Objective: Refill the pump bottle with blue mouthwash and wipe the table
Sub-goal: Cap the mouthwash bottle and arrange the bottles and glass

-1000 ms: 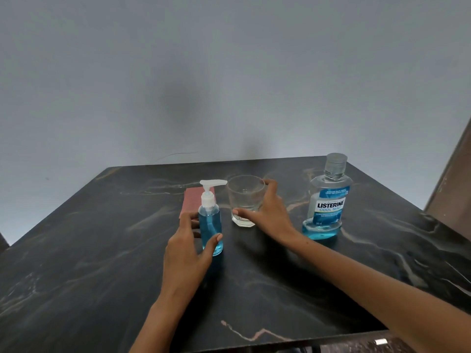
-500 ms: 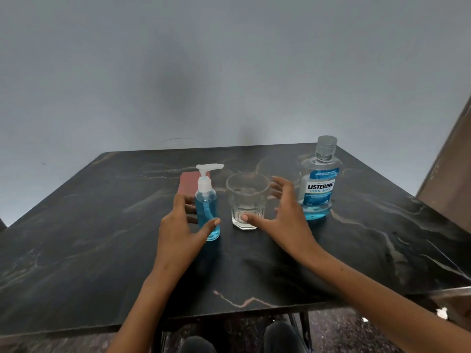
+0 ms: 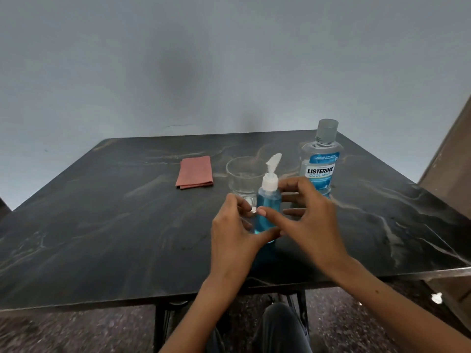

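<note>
Pump bottle point(image 3: 268, 212), clear with blue liquid and a white pump head, nozzle blurred, sits upright between both hands near the front middle of the dark marble-look table point(image 3: 102, 238). Left hand point(image 3: 233, 233) curled around the bottle's lower left side, thumb under its base edge, fingers behind it. Right hand point(image 3: 309, 220) closing on it from the right, thumb tip touching the front of the bottle, fingers spread and bent behind the neck; cannot tell if those fingers touch.

Empty clear glass point(image 3: 245, 178) just behind the pump bottle. Mouthwash bottle point(image 3: 319, 159) stands to the right rear, clear cap on, blue label reads "LISTERINE COOL MINT", smaller print unreadable, blue liquid low at the bottom. Folded reddish cloth point(image 3: 195, 172) lies flat left of the glass, apart from it.
</note>
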### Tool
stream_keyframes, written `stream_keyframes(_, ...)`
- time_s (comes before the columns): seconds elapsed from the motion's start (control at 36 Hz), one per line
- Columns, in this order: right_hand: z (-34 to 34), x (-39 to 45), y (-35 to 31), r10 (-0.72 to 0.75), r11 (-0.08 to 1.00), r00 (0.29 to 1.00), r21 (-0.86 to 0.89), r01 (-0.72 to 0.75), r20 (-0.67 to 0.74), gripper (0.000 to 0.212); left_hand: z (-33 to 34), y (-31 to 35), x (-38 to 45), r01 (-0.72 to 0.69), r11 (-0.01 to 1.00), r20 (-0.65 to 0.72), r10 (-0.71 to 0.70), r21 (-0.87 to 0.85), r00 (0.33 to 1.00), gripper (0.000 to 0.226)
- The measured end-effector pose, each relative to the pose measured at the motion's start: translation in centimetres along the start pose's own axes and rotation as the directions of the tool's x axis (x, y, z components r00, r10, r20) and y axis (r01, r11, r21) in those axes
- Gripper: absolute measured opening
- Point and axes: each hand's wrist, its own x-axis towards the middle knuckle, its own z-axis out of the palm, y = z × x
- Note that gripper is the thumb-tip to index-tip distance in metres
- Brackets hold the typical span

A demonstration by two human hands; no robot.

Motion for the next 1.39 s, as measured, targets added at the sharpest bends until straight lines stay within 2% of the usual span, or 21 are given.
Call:
stream_keyframes(0.22, -3.2, 1.5, 2.0, 0.046, 0.998, 0.987, 0.027, -0.051, 0.152, 0.046, -2.3, -2.1, 2.4, 0.073, 0.996, -0.092, -0.077, -0.047, 0.993, 0.083)
stream_keyframes(0.31, -3.3, 1.9, 2.0, 0.074, 0.997, 0.987, -0.005, -0.074, 0.143, 0.052, -2.3, -2.8, 4.0, 0.136, 0.988, -0.023, -0.138, -0.07, 0.99, 0.095)
stream_keyframes(0.42, -2.4, 2.3, 1.5, 0.109, 0.993, 0.992, -0.054, -0.106, 0.063, 0.08, -1.8, -3.8, 5.9, 0.177, 0.979, 0.126, -0.164, -0.1, 0.978, 0.111)
stream_keyframes(0.53, -2.0, 2.8, 1.8, 0.063, 0.998, 0.997, -0.02, -0.062, 0.036, 0.076, -1.4, -4.0, 6.8, 0.156, 0.984, 0.212, -0.134, -0.087, 0.968, 0.107)
stream_keyframes(0.67, -2.5, 3.1, 2.4, 0.002, 1.0, 0.988, -0.009, 0.0, 0.155, 0.09, -1.6, -4.7, 7.1, 0.143, 0.985, 0.171, -0.125, -0.097, 0.977, 0.081)
stream_keyframes(0.83, -3.0, 3.9, 1.9, -0.032, 0.998, 0.974, -0.04, 0.042, 0.226, 0.078, -2.8, -5.2, 6.7, 0.128, 0.99, 0.21, -0.113, -0.058, 0.971, 0.077)
stream_keyframes(0.97, -3.1, 4.1, 1.7, -0.012, 0.994, 0.969, -0.098, 0.037, 0.245, 0.081, -3.3, -5.0, 6.6, 0.094, 0.995, 0.222, -0.085, -0.031, 0.971, 0.078)
stream_keyframes(1.14, -2.9, 4.2, 1.6, -0.018, 0.985, 0.962, -0.161, 0.064, 0.272, 0.082, -2.7, -4.4, 6.8, 0.076, 0.99, 0.308, -0.035, -0.123, 0.951, 0.093)
stream_keyframes(1.28, -3.1, 4.6, 2.3, -0.029, 0.986, 0.955, -0.146, 0.075, 0.295, 0.081, -2.8, -4.6, 6.9, 0.119, 0.974, 0.334, -0.049, -0.195, 0.941, 0.084)
stream_keyframes(1.39, -3.9, 5.5, 2.6, -0.031, 0.992, 0.915, -0.098, 0.077, 0.403, 0.082, -3.0, -4.6, 6.7, 0.118, 0.974, 0.317, -0.052, -0.193, 0.947, 0.08)
